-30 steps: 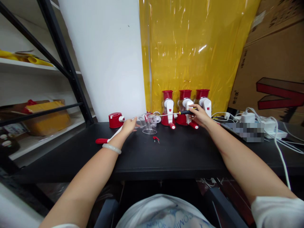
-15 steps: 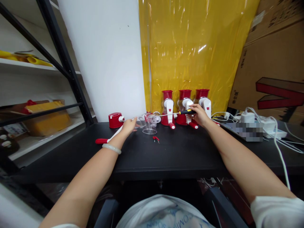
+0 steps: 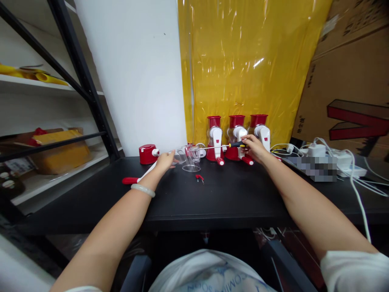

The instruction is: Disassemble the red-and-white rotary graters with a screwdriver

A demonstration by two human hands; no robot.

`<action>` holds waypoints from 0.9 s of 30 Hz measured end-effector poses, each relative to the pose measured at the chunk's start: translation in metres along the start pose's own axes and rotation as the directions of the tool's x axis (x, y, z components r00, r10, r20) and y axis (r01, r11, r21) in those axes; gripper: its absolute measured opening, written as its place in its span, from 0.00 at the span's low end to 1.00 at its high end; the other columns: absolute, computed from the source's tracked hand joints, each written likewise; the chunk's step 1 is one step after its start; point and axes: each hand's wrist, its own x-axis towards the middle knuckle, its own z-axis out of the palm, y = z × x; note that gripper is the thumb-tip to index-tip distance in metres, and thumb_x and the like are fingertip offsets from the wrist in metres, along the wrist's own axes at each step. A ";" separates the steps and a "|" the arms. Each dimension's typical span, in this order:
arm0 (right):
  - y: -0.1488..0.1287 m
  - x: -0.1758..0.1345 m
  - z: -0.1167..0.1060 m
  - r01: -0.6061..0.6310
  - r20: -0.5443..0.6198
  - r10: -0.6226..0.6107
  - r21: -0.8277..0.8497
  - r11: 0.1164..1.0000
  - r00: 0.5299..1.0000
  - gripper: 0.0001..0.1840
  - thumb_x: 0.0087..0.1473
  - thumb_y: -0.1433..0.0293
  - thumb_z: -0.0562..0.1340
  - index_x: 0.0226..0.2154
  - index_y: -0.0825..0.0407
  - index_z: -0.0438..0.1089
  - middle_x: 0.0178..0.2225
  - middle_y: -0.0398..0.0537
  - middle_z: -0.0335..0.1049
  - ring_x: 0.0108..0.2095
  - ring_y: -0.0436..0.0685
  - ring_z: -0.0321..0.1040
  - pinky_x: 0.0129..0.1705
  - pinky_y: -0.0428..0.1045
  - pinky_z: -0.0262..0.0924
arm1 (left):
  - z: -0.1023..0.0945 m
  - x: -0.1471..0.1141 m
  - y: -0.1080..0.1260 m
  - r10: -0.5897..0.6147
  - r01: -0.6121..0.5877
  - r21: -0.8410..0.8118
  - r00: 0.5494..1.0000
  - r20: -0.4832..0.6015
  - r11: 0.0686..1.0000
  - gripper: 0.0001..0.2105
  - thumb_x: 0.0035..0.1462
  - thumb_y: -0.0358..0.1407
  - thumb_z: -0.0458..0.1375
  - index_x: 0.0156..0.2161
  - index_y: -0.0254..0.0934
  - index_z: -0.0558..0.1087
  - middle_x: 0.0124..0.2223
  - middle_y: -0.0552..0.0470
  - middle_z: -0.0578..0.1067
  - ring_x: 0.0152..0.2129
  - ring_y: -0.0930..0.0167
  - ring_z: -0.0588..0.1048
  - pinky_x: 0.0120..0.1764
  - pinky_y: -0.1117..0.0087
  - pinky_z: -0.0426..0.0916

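My left hand (image 3: 166, 161) is closed on the left end of a clear plastic grater body (image 3: 191, 165), which rests on the black table. In my right hand (image 3: 255, 148) is a screwdriver (image 3: 237, 144) with a black and yellow handle. Its long shaft lies nearly level and its tip reaches the right side of the clear body. A white crank handle with a red grip (image 3: 130, 180) lies by my left wrist. Behind that hand stands a red base (image 3: 147, 154). Two small red pieces with metal ends (image 3: 199, 177) lie in front of the clear body.
Three red-and-white rotary graters, one of them here (image 3: 214, 138), stand along the back. Right of them are white chargers and cables (image 3: 343, 159) beside a flat device (image 3: 310, 168). A large cardboard box (image 3: 349, 77) leans at the right; a shelf rack (image 3: 82, 81) stands left.
My right hand and the screwdriver handle have shifted very slightly and the fingers have changed position on the handle. My left hand and the clear body stay in place.
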 end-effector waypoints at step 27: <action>0.004 0.002 -0.003 0.045 0.019 -0.043 -0.121 0.992 0.999 0.14 0.42 0.67 0.63 0.35 0.47 0.64 0.30 0.40 0.64 0.26 0.50 0.64 0.23 0.45 0.63 | -0.001 0.001 -0.001 0.006 -0.006 0.002 1.000 0.008 1.000 0.15 0.63 0.43 0.53 0.33 0.33 0.71 0.39 0.34 0.80 0.40 0.58 0.80 0.26 0.71 0.75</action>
